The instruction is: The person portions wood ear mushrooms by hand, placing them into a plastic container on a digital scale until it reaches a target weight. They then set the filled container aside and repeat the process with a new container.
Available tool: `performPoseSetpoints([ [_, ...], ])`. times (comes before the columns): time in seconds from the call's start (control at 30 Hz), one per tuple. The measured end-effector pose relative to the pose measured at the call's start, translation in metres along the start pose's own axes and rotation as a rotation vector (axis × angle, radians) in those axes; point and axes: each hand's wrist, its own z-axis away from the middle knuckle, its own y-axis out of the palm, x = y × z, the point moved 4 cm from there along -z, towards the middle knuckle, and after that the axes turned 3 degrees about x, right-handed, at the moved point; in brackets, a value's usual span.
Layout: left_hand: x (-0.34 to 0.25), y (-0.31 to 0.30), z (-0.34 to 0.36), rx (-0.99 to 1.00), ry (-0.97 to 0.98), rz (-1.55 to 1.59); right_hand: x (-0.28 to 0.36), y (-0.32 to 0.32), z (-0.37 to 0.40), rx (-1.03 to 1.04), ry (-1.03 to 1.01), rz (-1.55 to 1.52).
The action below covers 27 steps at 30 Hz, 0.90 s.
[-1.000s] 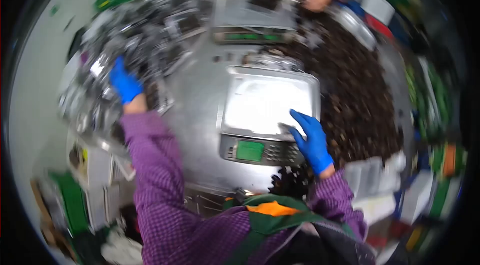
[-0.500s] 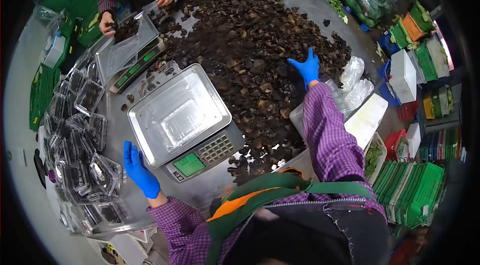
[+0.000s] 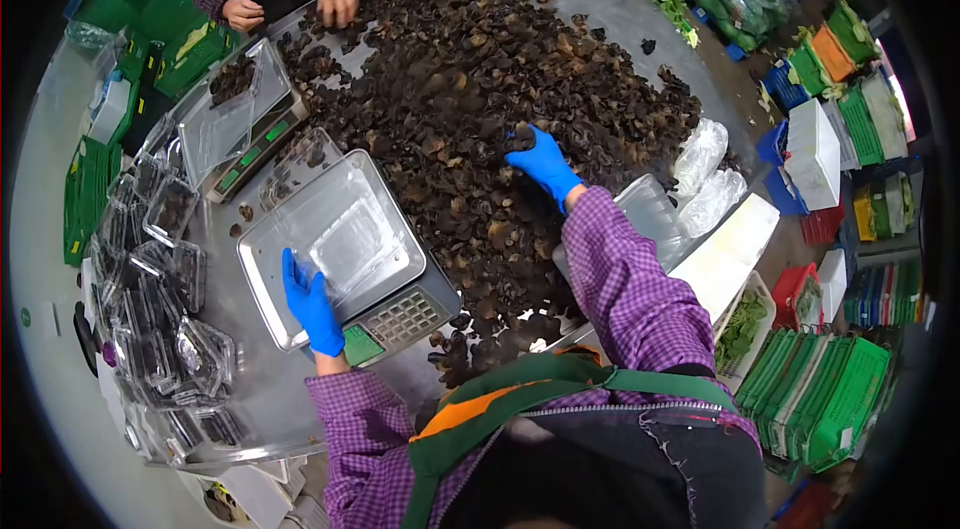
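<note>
The right hand (image 3: pixel 545 161) is clenched around a clump of dark fungus (image 3: pixel 450 79), taken from the near edge of the heap that covers the tabletop (image 3: pixel 250 399), within easy reach. The left hand (image 3: pixel 310 304) lies flat and released on the scale (image 3: pixel 400 314) pan (image 3: pixel 270 279), apparently steadying the empty clear container (image 3: pixel 350 239), which sits centred on the pan.

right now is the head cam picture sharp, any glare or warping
Head view: sharp, no motion blur on the left hand or right hand; heavy fisheye curves the table rim and blacks the corners; even overhead light, mild glare on the scale tray and clear containers.
</note>
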Motion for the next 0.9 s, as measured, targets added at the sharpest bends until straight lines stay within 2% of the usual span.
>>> performPoseSetpoints([
  [0.03, 0.004, 0.004, 0.001, -0.008, -0.008, -0.003, 0.018, 0.002, 0.010, 0.002, 0.014, -0.113],
  [0.13, -0.008, 0.022, 0.011, -0.068, 0.043, 0.141, 0.065, 0.018, 0.027, 0.062, -0.083, -0.162],
  [0.17, -0.014, 0.024, 0.013, -0.072, 0.042, 0.138, 0.090, 0.031, 0.040, 0.098, -0.127, -0.235],
  [0.2, -0.020, 0.025, 0.014, -0.070, 0.065, 0.164, 0.111, 0.047, 0.048, 0.168, -0.256, -0.192],
  [0.23, -0.026, 0.026, 0.016, -0.065, 0.088, 0.191, 0.124, 0.065, 0.054, 0.244, -0.249, -0.186],
  [0.27, -0.033, 0.027, 0.019, -0.056, 0.069, 0.238, 0.133, 0.089, 0.060, 0.301, -0.325, -0.267],
  [0.33, -0.042, 0.029, 0.024, -0.046, 0.062, 0.277, 0.151, 0.137, 0.075, 0.335, -0.419, -0.253],
  [0.37, -0.043, 0.028, 0.026, -0.036, 0.055, 0.315, 0.163, 0.156, 0.082, 0.293, -0.664, -0.003],
  [0.43, -0.039, 0.025, 0.027, -0.031, 0.048, 0.324, 0.173, 0.197, 0.097, 0.455, -0.728, 0.202],
  [0.5, -0.038, 0.021, 0.030, -0.032, 0.041, 0.334, 0.168, 0.229, 0.104, 0.544, -0.911, 0.496],
  [0.53, -0.039, 0.019, 0.030, -0.010, 0.032, 0.364, 0.166, 0.233, 0.106, 0.548, -0.910, 0.496],
  [0.6, -0.035, 0.016, 0.031, 0.024, 0.001, 0.428, 0.160, 0.241, 0.115, 0.642, -0.909, 0.721],
  [0.7, -0.031, 0.014, 0.033, 0.007, -0.011, 0.382, 0.162, 0.228, 0.110, 0.672, -0.876, 0.620],
  [0.73, -0.030, 0.014, 0.033, 0.006, 0.003, 0.374, 0.163, 0.218, 0.107, 0.654, -0.803, 0.575],
  [0.87, -0.031, 0.017, 0.034, 0.020, -0.041, 0.372, 0.145, 0.165, 0.073, 0.260, -0.638, 0.599],
  [0.9, -0.028, 0.015, 0.033, 0.007, -0.001, 0.283, 0.133, 0.148, 0.061, 0.141, -0.607, 0.605],
])
